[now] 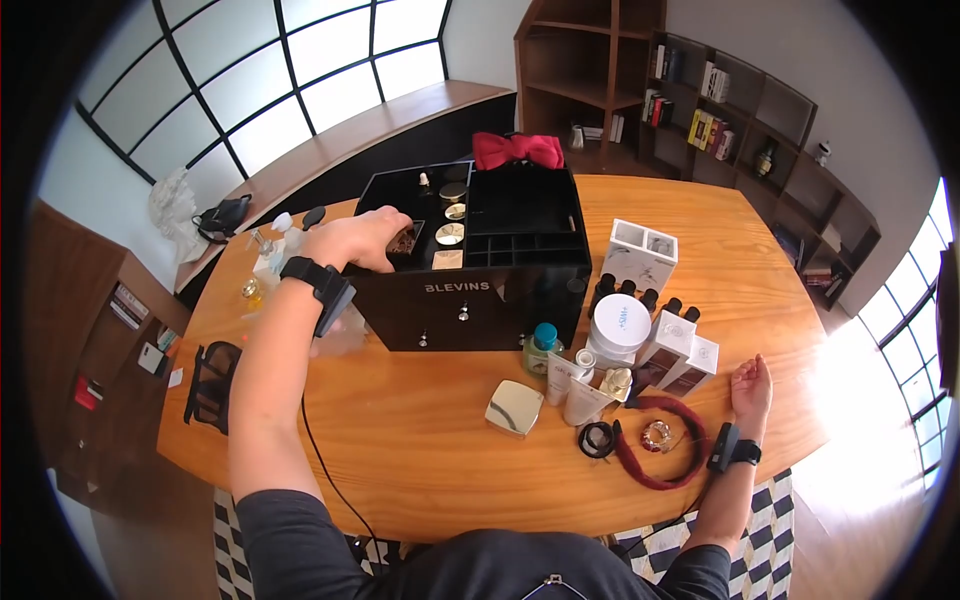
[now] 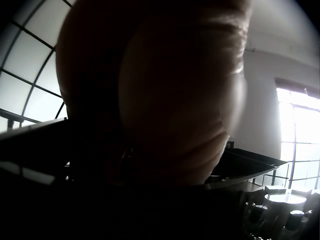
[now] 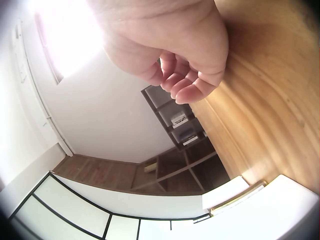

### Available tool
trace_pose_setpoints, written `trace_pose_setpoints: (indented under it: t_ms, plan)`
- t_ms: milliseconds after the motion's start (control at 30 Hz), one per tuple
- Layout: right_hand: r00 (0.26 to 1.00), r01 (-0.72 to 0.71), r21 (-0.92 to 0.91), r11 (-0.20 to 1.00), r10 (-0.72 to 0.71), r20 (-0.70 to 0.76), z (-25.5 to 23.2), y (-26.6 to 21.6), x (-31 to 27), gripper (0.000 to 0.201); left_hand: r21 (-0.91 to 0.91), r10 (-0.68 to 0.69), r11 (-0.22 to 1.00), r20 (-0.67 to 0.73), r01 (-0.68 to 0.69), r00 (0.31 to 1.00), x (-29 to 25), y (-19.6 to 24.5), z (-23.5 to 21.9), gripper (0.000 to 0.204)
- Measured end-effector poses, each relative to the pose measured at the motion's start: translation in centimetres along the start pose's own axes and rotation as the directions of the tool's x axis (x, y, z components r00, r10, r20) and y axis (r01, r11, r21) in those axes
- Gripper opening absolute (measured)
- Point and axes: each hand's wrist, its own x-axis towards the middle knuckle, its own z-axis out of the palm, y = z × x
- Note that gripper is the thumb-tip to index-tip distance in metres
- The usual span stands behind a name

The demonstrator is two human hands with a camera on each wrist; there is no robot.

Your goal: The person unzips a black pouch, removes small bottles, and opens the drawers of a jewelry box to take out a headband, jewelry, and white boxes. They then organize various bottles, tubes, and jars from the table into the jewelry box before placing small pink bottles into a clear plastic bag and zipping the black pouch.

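My left hand [image 1: 362, 238] reaches over the left compartment of a black cosmetics organizer [image 1: 400, 310] lettered BLEVINS. Thumb and fingers span a small dark square case [image 1: 404, 241] with a brownish patterned top, gripping it at the compartment's front left. Beside it stand round compacts [image 1: 450, 234] and a gold square one [image 1: 447, 260] in a column. In the left wrist view, the dark underside of this hand [image 2: 175, 100] hides the case. Away from the products, my right hand [image 1: 752, 388] rests at the table's right side, fingers loosely curled and holding nothing in the right wrist view [image 3: 175, 55].
A red bow [image 1: 518, 151] sits at the organizer's back. Right of it crowd a white jar [image 1: 618, 325], bottles, tubes and boxes. A square compact [image 1: 514, 408], a dark red headband [image 1: 660, 484] and a black cable [image 1: 325, 470] lie in front. Perfume bottles [image 1: 268, 257] stand left.
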Motion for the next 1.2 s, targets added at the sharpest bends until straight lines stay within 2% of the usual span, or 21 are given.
trace_pose_setpoints:
  t_ms: [67, 200, 233, 333, 400, 433, 500, 533, 567, 600, 633, 700, 733, 767, 800, 833, 900, 933, 967, 1067, 1200]
  plan:
    - [0.999, 0.001, 0.009, 1.000, 0.000, -0.038, 0.2, 0.1, -0.1, 0.010, -0.009, -0.068, 0.998, 0.012, 0.068, 0.998, 0.7, 0.1, 0.1, 0.085]
    - [0.998, 0.015, 0.004, 1.000, -0.015, -0.059, 1.0, 0.2, -0.4, 0.010, -0.044, -0.113, 0.992, 0.100, 0.118, 0.989, 1.6, 0.2, -0.1, 0.093]
    - [0.999, 0.014, 0.006, 1.000, -0.013, -0.042, 0.8, 0.2, -0.4, 0.010, 0.013, -0.091, 0.996, 0.063, 0.091, 0.994, 1.4, 0.4, -0.1, 0.088]
    - [1.000, 0.003, 0.023, 1.000, -0.002, -0.025, 0.6, 0.4, -0.2, 0.010, 0.015, -0.034, 0.999, 0.070, 0.033, 0.997, 0.9, 0.5, -0.4, 0.076]
    - [1.000, -0.012, 0.041, 0.999, 0.012, -0.016, 0.3, 0.2, 0.0, 0.009, -0.036, -0.034, 0.999, 0.009, 0.034, 0.999, 0.2, 1.1, -0.9, 0.067]
    - [1.000, -0.020, 0.052, 0.998, 0.020, -0.001, 0.2, 0.2, 0.2, 0.009, -0.056, 0.033, 0.998, -0.170, -0.043, 0.985, -0.6, 1.3, -0.9, 0.066]
    - [1.000, -0.029, 0.075, 0.997, 0.029, 0.002, -0.2, 0.2, 0.3, 0.008, -0.210, 0.005, 0.974, -0.350, -0.084, 0.937, -0.7, 1.2, -1.4, 0.063]
    - [0.999, -0.032, 0.084, 0.996, 0.032, -0.003, -0.2, 0.2, 0.4, 0.008, -0.342, -0.041, 0.935, -0.366, -0.094, 0.930, -1.2, 1.8, -2.2, 0.067]
    - [0.999, -0.045, 0.074, 0.996, 0.044, 0.026, -0.4, 0.1, 0.4, 0.008, -0.328, -0.029, 0.936, -0.437, -0.129, 0.899, -2.2, 2.9, -3.0, 0.068]
    - [0.996, -0.062, 0.063, 0.996, 0.058, 0.062, -0.4, 0.1, 0.5, 0.008, -0.425, -0.043, 0.894, -0.400, -0.144, 0.915, -3.1, 4.4, -4.0, 0.069]
    - [0.999, -0.042, 0.055, 0.998, 0.041, 0.026, -0.1, 0.1, 0.3, 0.008, -0.412, -0.028, 0.899, -0.397, -0.151, 0.917, -4.2, 6.3, -4.8, 0.068]
    - [0.999, -0.011, 0.048, 0.999, 0.013, -0.036, 0.8, 0.3, -0.2, 0.009, -0.267, 0.175, 0.908, -0.458, -0.322, 0.872, -6.3, 10.5, -5.2, 0.066]
    - [0.999, -0.007, 0.044, 0.999, 0.008, -0.033, 1.0, 0.4, -0.2, 0.009, -0.202, 0.339, 0.861, -0.455, -0.466, 0.823, -7.1, 12.5, -4.9, 0.069]
    - [1.000, -0.001, 0.039, 0.999, 0.002, -0.029, 1.0, 0.4, -0.2, 0.009, -0.144, 0.474, 0.821, -0.367, -0.552, 0.800, -7.6, 14.3, -4.6, 0.069]
    - [1.000, 0.006, 0.034, 0.999, -0.005, -0.024, 0.9, 0.4, -0.3, 0.009, -0.057, 0.629, 0.732, -0.326, -0.679, 0.706, -8.1, 16.5, -3.8, 0.068]
    - [1.000, -0.006, 0.035, 0.999, 0.007, -0.018, 0.8, 0.4, -0.3, 0.009, -0.134, 0.723, 0.636, -0.240, -0.760, 0.648, -8.1, 18.3, -2.6, 0.064]
    - [1.000, -0.021, 0.037, 0.999, 0.021, 0.003, 0.5, 0.3, 0.0, 0.009, -0.046, 0.793, 0.608, -0.004, -0.792, 0.609, -9.1, 22.1, 0.4, 0.053]
    - [1.000, -0.021, 0.037, 0.999, 0.020, 0.024, 0.4, 0.2, 0.1, 0.009, 0.019, 0.833, 0.552, 0.025, -0.833, 0.553, -9.6, 23.4, 2.1, 0.053]
    - [0.999, -0.021, 0.037, 0.999, 0.020, 0.044, 0.2, 0.2, 0.1, 0.009, -0.018, 0.885, 0.466, 0.012, -0.885, 0.465, -9.4, 24.2, 4.3, 0.056]
    - [0.999, -0.019, 0.038, 0.999, 0.018, 0.029, 0.1, 0.3, 0.1, 0.009, -0.137, 0.882, 0.470, 0.120, -0.872, 0.456, -8.1, 25.5, 8.8, 0.059]
    - [0.999, -0.022, 0.040, 0.999, 0.024, -0.047, 1.0, 0.3, -0.2, 0.009, -0.096, 0.832, 0.552, 0.127, -0.828, 0.540, -6.2, 25.4, 11.7, 0.063]
